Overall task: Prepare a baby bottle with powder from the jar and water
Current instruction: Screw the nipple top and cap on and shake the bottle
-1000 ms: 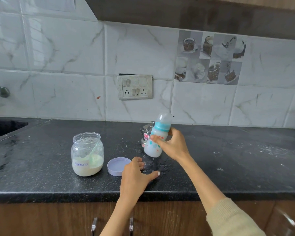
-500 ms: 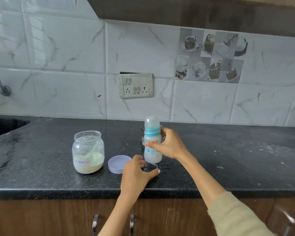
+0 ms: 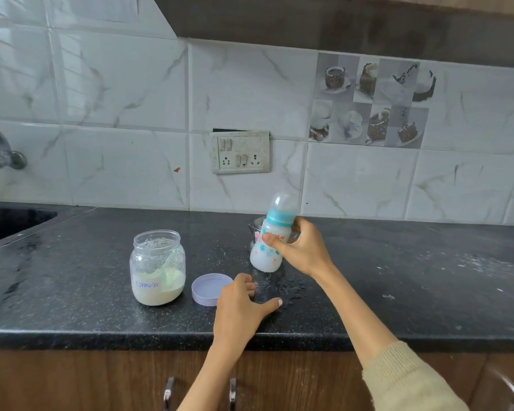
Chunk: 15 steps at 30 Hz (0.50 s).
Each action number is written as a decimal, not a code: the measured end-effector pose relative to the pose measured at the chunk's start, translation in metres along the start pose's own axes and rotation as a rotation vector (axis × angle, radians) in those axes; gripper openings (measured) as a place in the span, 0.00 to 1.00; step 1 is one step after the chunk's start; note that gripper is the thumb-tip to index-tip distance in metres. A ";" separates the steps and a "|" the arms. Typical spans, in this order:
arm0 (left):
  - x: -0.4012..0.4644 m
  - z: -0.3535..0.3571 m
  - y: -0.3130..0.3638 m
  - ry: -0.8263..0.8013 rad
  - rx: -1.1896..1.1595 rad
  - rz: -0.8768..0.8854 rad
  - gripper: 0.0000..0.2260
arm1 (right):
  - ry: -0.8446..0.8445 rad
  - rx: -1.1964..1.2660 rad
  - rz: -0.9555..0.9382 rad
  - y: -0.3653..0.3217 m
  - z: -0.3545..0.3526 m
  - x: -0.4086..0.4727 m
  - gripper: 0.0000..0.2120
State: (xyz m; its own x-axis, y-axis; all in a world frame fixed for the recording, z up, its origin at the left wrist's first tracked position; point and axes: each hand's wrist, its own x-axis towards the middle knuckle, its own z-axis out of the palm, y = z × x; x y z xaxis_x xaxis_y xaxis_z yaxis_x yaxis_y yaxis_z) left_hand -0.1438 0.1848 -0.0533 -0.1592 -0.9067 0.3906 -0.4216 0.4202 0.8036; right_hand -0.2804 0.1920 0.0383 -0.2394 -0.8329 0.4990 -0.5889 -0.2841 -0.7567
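On the near edge of the dark counter (image 3: 72, 292), the left hand (image 3: 241, 304) lies flat, palm down, fingers loosely spread and gripping nothing. Its fingertips sit just right of the jar lid (image 3: 209, 289), which rests upturned on the counter, off the jar.

Just left of the lid stands the powder jar (image 3: 158, 268), open, labelled "Formula", roughly a third full of pale powder, with what looks like a scoop handle leaning inside. Right of the lid, and directly beyond the left hand, small wet drops (image 3: 282, 289) spot the counter.

Beyond the lid and to its right, the right hand (image 3: 300, 250) is closed around the baby bottle (image 3: 269, 241), thumb across the printed front. The bottle is lifted clear of the counter and tilted slightly, top to the right. Its blue collar and clear cap are fitted, and its contents read as milky white.

Behind the bottle, a metal vessel (image 3: 257, 229) is mostly hidden; its contents cannot be determined.

Assessment: powder and water appear to be already in, and the bottle is sealed. The grip and tilt suggest mixing is in hand. Outstanding, by my judgement: finish mixing, set the bottle down, refit the lid on the jar, wipe the spill.
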 end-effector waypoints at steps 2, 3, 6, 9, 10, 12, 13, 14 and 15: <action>-0.001 -0.001 0.001 0.005 0.012 0.012 0.31 | -0.086 -0.093 -0.015 0.000 0.003 -0.002 0.23; -0.001 -0.001 0.001 0.003 0.016 0.015 0.31 | -0.079 -0.101 -0.028 0.002 0.005 -0.004 0.23; -0.001 -0.001 0.000 0.001 0.007 0.014 0.31 | 0.004 -0.016 -0.007 0.004 0.005 -0.005 0.22; -0.001 -0.001 0.000 -0.002 0.004 0.024 0.28 | -0.098 -0.115 -0.039 0.004 0.006 -0.007 0.23; 0.000 -0.001 0.000 -0.003 0.001 0.021 0.28 | -0.061 -0.093 -0.038 0.005 0.006 -0.007 0.23; 0.000 0.000 0.000 0.001 0.000 0.011 0.29 | -0.004 -0.030 -0.026 0.006 0.004 -0.007 0.22; 0.000 0.000 0.000 0.003 0.003 0.013 0.29 | -0.036 -0.052 -0.030 0.004 0.004 -0.007 0.23; -0.001 0.000 0.000 0.002 0.008 0.019 0.29 | -0.079 -0.096 -0.035 0.004 0.004 -0.007 0.24; -0.001 -0.001 0.000 -0.001 0.009 0.021 0.29 | -0.092 -0.116 -0.046 0.005 0.004 -0.006 0.24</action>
State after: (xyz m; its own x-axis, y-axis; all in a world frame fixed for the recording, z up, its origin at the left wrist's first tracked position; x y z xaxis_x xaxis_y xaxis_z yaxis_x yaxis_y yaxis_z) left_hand -0.1433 0.1856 -0.0534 -0.1693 -0.8978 0.4065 -0.4259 0.4386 0.7914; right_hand -0.2790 0.1938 0.0295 -0.1417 -0.8619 0.4868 -0.6842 -0.2701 -0.6774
